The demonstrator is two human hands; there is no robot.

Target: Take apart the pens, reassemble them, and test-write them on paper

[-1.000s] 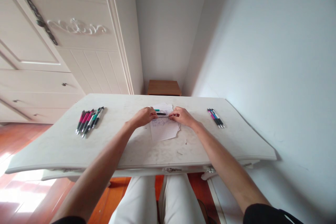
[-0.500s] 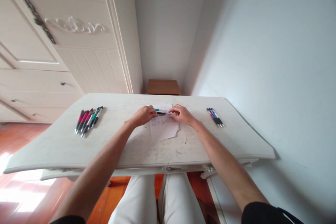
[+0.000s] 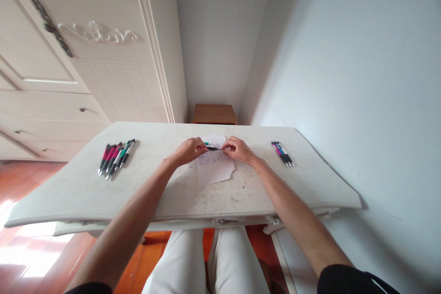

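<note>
Rising beyond the torn-edged, ruled white paper [image 3: 215,172] and to its left, we see a cream panelled wardrobe [image 3: 103,78] with scrolled moulding. Beneath the paper spreads our white-painted wooden bench [image 3: 184,200], its top smudged with grey. Past the paper's far side stands a small brown wooden cabinet [image 3: 214,114]. The paper itself bears lines of bluish handwriting.

At the paper's left edge is our left hand [image 3: 190,149], a ring on one finger; at its right edge is our right hand [image 3: 238,149]. Each has thumb and fingers drawn into a close pinch, and between them we hold a thin dark rod [image 3: 219,149] level across the paper.

Well left of the paper lies a bunch of pens with pink, green and white barrels [image 3: 116,160]; well right of it, three slim pens [image 3: 282,154], purple and blue among them. Over the paper's far part, just behind the rod, we make out a black tapered piece [image 3: 211,148] and a small green piece [image 3: 206,144], partly hidden.
</note>
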